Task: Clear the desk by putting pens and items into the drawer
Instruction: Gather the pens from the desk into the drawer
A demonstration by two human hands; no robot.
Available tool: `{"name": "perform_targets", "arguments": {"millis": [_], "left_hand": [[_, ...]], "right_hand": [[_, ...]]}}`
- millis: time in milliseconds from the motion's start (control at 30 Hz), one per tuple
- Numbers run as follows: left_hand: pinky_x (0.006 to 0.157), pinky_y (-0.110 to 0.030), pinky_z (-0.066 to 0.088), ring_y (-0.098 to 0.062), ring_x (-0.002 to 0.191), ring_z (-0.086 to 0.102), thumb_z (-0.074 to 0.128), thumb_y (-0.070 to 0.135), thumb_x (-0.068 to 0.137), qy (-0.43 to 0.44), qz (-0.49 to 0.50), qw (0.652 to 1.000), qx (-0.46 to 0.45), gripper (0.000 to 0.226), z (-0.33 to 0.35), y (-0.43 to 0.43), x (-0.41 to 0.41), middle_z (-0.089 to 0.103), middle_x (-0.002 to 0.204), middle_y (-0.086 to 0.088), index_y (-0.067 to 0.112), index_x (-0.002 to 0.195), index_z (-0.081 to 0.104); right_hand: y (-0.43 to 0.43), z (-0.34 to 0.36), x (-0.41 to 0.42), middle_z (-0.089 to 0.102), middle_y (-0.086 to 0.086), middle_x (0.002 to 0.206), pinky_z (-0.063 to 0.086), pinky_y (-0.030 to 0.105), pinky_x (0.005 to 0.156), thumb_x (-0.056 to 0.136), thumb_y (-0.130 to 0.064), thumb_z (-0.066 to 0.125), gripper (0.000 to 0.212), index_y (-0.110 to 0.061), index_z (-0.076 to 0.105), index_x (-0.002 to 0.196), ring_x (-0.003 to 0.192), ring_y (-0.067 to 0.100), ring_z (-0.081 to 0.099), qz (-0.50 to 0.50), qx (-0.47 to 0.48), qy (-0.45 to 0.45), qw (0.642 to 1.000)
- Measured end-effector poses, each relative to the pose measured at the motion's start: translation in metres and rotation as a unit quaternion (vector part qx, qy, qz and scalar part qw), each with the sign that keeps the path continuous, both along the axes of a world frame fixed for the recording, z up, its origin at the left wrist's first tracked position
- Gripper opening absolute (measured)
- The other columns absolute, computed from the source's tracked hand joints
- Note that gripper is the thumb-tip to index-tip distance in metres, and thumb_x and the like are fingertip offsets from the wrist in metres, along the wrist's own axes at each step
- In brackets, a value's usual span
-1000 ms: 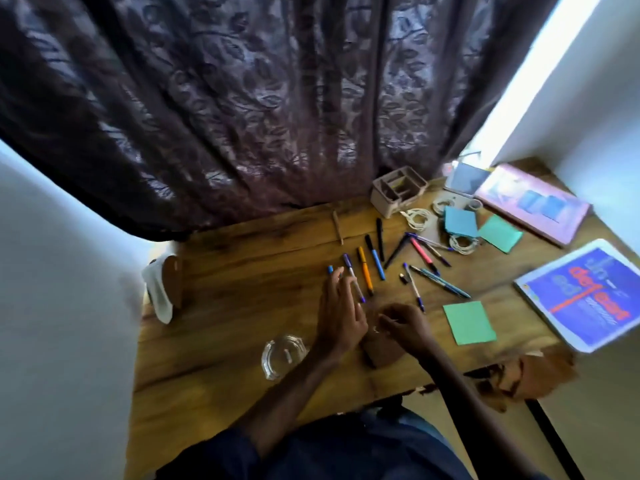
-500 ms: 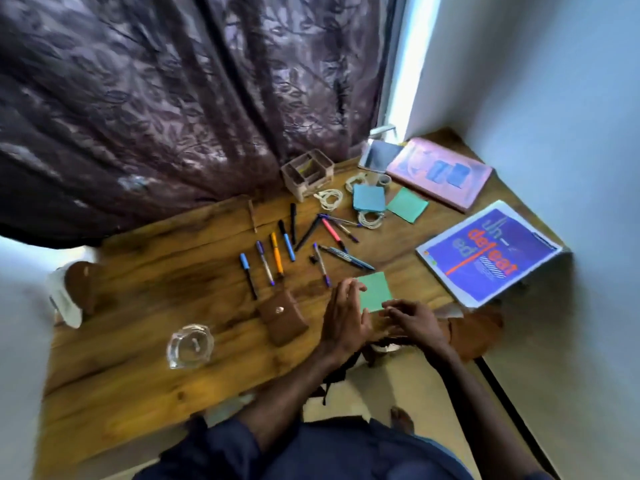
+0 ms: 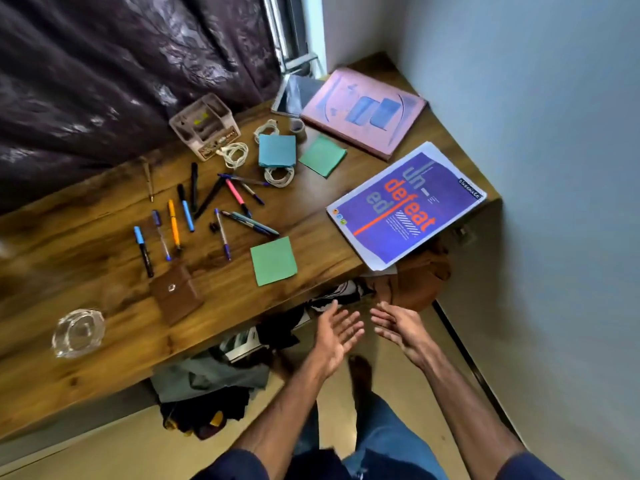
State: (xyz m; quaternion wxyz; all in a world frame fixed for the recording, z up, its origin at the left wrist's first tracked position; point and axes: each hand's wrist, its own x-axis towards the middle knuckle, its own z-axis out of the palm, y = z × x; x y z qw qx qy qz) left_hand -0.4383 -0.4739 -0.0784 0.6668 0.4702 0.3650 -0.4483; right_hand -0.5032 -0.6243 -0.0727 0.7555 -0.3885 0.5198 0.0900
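Pens (image 3: 174, 225) at desk (image 3: 311, 216) centre; wallet (image 3: 175, 297) before them, dish (image 3: 78, 332) left of wallet; organizer (image 3: 204, 129) behind (against curtain (image 3: 104, 64)); magazine (image 3: 405, 206) right.

1. Dark purple curtain (image 3: 121, 81) with a leaf pattern hangs in folds ahead of me, to the left.
2. Metal window frame (image 3: 291, 39) shows at the curtain's right edge, with bright light beside it.
3. Pale blue-grey wall (image 3: 554, 168) fills my right side.
4. Cream floor (image 3: 104, 455) below, glossy.
5. Heap of clothes (image 3: 211, 382), grey and black with a yellow bit, lies on the floor.
6. Brown cloth (image 3: 415, 285) bunched near the wall.
7. Black strip (image 3: 474, 368) runs along the wall's foot.
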Motion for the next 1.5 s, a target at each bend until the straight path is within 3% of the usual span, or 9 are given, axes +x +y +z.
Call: {"name": "perform_targets", "arguments": {"millis": [200, 333, 500, 867, 1167, 1267, 1400, 1433, 1500], "left_hand": [[0.105, -0.049, 0.046, -0.038, 0.129, 0.054, 0.052, 0.063, 0.088, 0.070, 0.261, 0.961, -0.065, 0.073, -0.044, -0.013, 0.016, 0.055, 0.138, -0.025, 0.003, 0.128, 0.054], [0.113, -0.047, 0.038, -0.033, 0.115, 0.058, 0.046, 0.067, 0.087, 0.068, 0.364, 0.926, -0.071, 0.075, -0.074, -0.020, 0.036, 0.062, 0.123, -0.020, 0.010, 0.134, 0.054], [0.110, -0.046, 0.040, -0.030, 0.126, 0.056, 0.039, 0.069, 0.087, 0.065, 0.410, 0.907, -0.069, 0.078, -0.091, -0.027, 0.054, 0.060, 0.136, -0.017, 0.012, 0.138, 0.055], [0.108, -0.043, 0.044, -0.033, 0.124, 0.059, 0.044, 0.063, 0.088, 0.108, 0.429, 0.892, -0.087, 0.077, -0.076, -0.017, 0.011, 0.061, 0.135, -0.022, 0.005, 0.136, 0.055], [0.116, -0.053, 0.031, -0.037, 0.126, 0.056, 0.039, 0.070, 0.090, 0.157, 0.430, 0.883, -0.100, 0.078, -0.061, -0.004, -0.079, 0.060, 0.134, -0.024, 0.006, 0.130, 0.057], [0.114, -0.054, 0.034, -0.039, 0.126, 0.056, 0.041, 0.066, 0.092, 0.168, 0.388, 0.902, -0.091, 0.073, -0.059, 0.001, -0.095, 0.061, 0.132, -0.027, 0.004, 0.128, 0.058], [0.104, -0.045, 0.049, -0.034, 0.115, 0.065, 0.044, 0.037, 0.103, 0.060, 0.058, 0.996, 0.025, 0.044, -0.024, 0.001, -0.114, 0.071, 0.118, -0.020, 0.005, 0.125, 0.064], [0.095, -0.040, 0.054, -0.029, 0.106, 0.069, 0.052, 0.035, 0.101, -0.017, -0.066, 0.995, 0.067, 0.035, -0.012, 0.002, -0.118, 0.074, 0.111, -0.013, 0.010, 0.116, 0.069], [0.080, -0.031, 0.057, -0.017, 0.093, 0.070, 0.062, 0.034, 0.095, -0.229, -0.249, 0.932, 0.134, 0.019, 0.006, 0.004, -0.120, 0.076, 0.098, 0.000, 0.020, 0.101, 0.073]], "right_hand": [[-0.022, -0.051, 0.049, 0.071, 0.011, 0.092, 0.058, 0.037, 0.077, 0.104, -0.028, 0.044, 0.029, -0.007, 0.064, 0.107, 0.087, 0.024, 0.065, -0.138, 0.065, -0.029, 0.988], [-0.023, -0.088, 0.075, 0.063, 0.016, 0.117, 0.055, 0.034, 0.079, 0.097, -0.055, 0.044, 0.056, -0.009, 0.060, 0.124, 0.104, 0.027, 0.064, -0.159, 0.125, -0.087, 0.975], [-0.016, -0.104, 0.095, 0.072, 0.007, 0.112, 0.041, 0.045, 0.105, 0.094, -0.059, 0.040, 0.051, -0.019, 0.065, 0.112, 0.113, 0.024, 0.063, -0.207, 0.176, -0.113, 0.956], [-0.004, -0.108, 0.054, 0.072, 0.010, 0.096, 0.046, 0.047, 0.103, 0.092, -0.060, 0.051, 0.054, -0.010, 0.068, 0.102, 0.099, 0.026, 0.066, -0.241, 0.175, -0.081, 0.951], [-0.001, -0.101, -0.041, 0.065, 0.019, 0.131, 0.041, 0.053, 0.111, 0.092, -0.053, 0.054, 0.064, -0.007, 0.059, 0.137, 0.126, 0.035, 0.059, -0.235, 0.166, -0.034, 0.957], [0.001, -0.086, -0.060, 0.069, 0.019, 0.123, 0.048, 0.049, 0.106, 0.097, -0.047, 0.053, 0.053, -0.005, 0.064, 0.127, 0.117, 0.034, 0.065, -0.209, 0.138, -0.004, 0.968], [0.018, -0.040, -0.083, 0.076, 0.009, 0.085, 0.061, 0.042, 0.074, 0.093, -0.035, 0.062, 0.027, -0.011, 0.071, 0.086, 0.079, 0.025, 0.072, -0.092, -0.186, 0.103, 0.973], [0.024, -0.023, -0.087, 0.073, 0.005, 0.073, 0.059, 0.038, 0.066, 0.093, -0.036, 0.063, 0.029, -0.012, 0.070, 0.078, 0.070, 0.021, 0.070, -0.060, -0.264, 0.088, 0.959], [0.031, 0.007, -0.088, 0.067, 0.002, 0.065, 0.051, 0.026, 0.058, 0.096, -0.035, 0.061, 0.034, -0.014, 0.065, 0.070, 0.061, 0.015, 0.062, 0.006, -0.390, 0.000, 0.921]]}}
